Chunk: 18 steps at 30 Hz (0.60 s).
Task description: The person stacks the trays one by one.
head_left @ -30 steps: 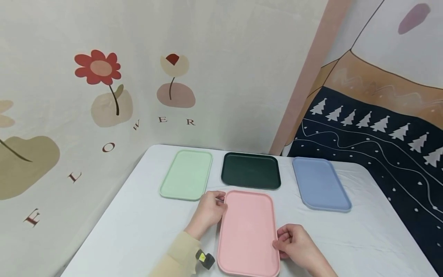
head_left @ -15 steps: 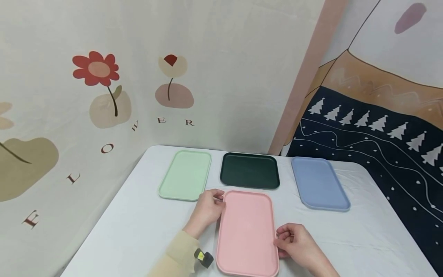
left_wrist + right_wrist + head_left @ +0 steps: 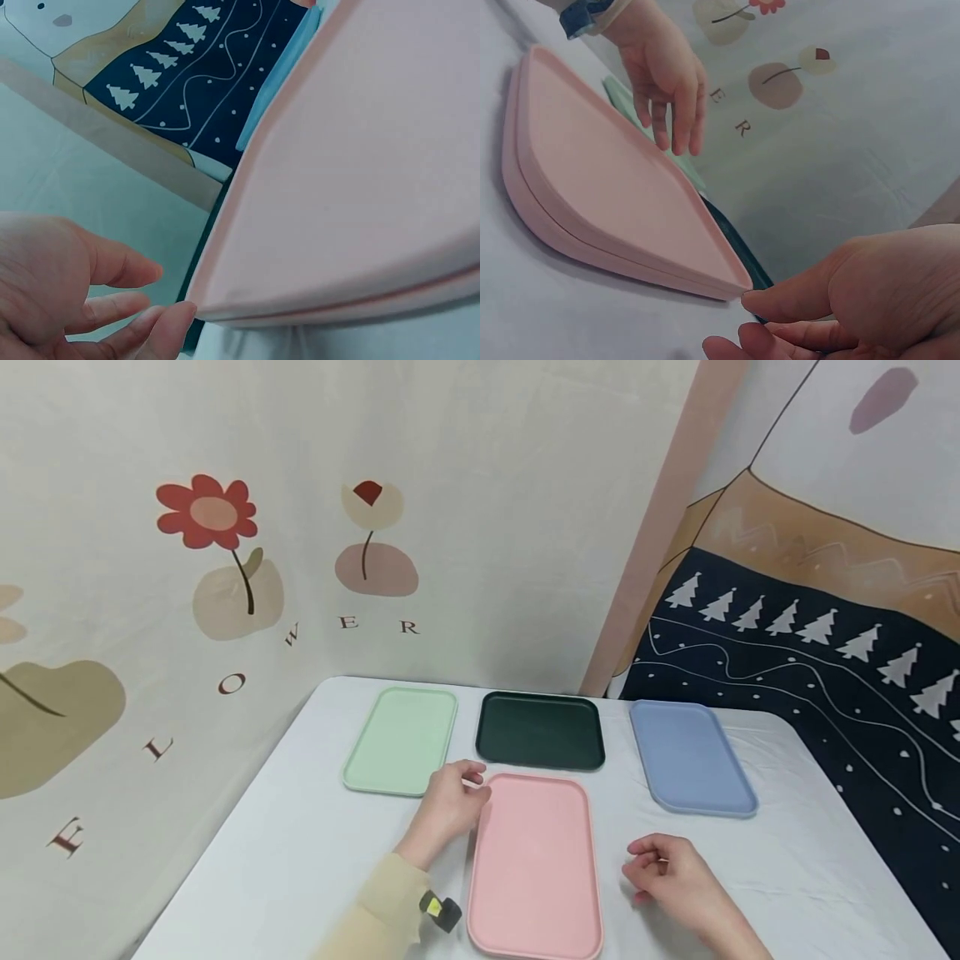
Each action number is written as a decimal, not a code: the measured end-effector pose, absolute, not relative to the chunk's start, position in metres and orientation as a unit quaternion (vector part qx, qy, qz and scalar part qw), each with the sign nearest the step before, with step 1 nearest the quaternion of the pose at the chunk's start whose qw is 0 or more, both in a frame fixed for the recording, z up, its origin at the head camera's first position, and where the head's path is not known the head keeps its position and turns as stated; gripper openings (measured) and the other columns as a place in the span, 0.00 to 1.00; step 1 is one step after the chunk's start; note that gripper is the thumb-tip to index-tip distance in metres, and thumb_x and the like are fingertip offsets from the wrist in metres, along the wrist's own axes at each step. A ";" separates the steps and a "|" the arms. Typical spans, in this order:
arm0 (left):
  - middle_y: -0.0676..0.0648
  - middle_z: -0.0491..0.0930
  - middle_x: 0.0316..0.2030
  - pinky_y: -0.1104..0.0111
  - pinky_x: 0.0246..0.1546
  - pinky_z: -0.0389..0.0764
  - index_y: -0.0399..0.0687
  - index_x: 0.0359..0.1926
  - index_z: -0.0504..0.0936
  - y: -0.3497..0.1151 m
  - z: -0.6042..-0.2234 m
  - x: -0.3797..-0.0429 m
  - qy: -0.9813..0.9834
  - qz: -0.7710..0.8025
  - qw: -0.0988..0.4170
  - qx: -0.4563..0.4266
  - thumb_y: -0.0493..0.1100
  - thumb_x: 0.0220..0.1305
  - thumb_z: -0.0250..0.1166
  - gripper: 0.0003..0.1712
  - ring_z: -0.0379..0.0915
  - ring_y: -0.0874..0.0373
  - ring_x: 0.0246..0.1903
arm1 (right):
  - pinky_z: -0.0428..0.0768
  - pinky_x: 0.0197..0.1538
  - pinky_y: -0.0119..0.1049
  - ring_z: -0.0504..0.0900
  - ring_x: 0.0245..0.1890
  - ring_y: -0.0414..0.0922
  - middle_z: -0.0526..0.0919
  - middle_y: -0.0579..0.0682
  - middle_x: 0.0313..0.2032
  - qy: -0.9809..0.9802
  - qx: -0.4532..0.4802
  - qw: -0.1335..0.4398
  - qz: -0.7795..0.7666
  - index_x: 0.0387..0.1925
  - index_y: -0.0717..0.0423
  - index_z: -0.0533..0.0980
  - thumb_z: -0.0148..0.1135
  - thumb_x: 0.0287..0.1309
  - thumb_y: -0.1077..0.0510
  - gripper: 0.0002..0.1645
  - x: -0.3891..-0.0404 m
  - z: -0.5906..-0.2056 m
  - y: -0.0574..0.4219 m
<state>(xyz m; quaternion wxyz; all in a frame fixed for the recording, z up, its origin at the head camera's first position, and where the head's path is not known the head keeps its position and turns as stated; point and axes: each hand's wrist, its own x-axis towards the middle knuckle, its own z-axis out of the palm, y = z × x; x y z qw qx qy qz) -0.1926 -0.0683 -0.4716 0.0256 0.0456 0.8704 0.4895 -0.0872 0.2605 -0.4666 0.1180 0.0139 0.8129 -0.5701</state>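
A pink rectangular tray lies lengthwise at the near middle of the table. In the right wrist view its side shows a seam, like two pink trays stacked. My left hand is at the tray's far left corner, fingers loosely bent and lifted, a fingertip overlapping the rim in the left wrist view. To the right of the tray, apart from it, my right hand hovers over the cloth with relaxed fingers and nothing in them.
Behind the pink tray lie a light green tray at left, a dark green tray in the middle and a blue tray at right. A white cloth covers the table. Printed curtains hang behind.
My right hand has let go of the pink tray's right edge and moved away to the right. The left hand's fingers have loosened and risen slightly at the corner. The tray stays put.
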 end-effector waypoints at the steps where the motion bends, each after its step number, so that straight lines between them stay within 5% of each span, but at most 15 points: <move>1: 0.43 0.83 0.44 0.64 0.36 0.87 0.34 0.59 0.83 -0.068 -0.470 -0.193 0.869 0.492 0.026 0.048 0.35 0.68 0.68 0.19 0.84 0.53 0.40 | 0.90 0.36 0.43 0.85 0.32 0.51 0.79 0.56 0.35 0.815 0.014 0.114 -0.568 0.52 0.82 0.74 0.67 0.63 0.70 0.20 -0.087 -0.465 0.264; 9: 0.40 0.81 0.47 0.64 0.27 0.88 0.31 0.62 0.79 -0.057 -0.459 -0.199 0.840 0.537 0.045 0.070 0.34 0.69 0.66 0.22 0.85 0.50 0.31 | 0.90 0.38 0.42 0.86 0.37 0.53 0.80 0.57 0.38 0.835 0.071 0.088 -0.538 0.54 0.80 0.75 0.66 0.65 0.71 0.19 -0.095 -0.451 0.287; 18: 0.42 0.81 0.46 0.65 0.29 0.89 0.33 0.62 0.80 -0.028 -0.445 -0.210 0.825 0.556 0.064 0.075 0.34 0.68 0.68 0.22 0.87 0.49 0.37 | 0.90 0.41 0.42 0.85 0.42 0.53 0.81 0.60 0.43 0.859 0.072 0.076 -0.501 0.57 0.82 0.72 0.64 0.68 0.69 0.22 -0.108 -0.436 0.325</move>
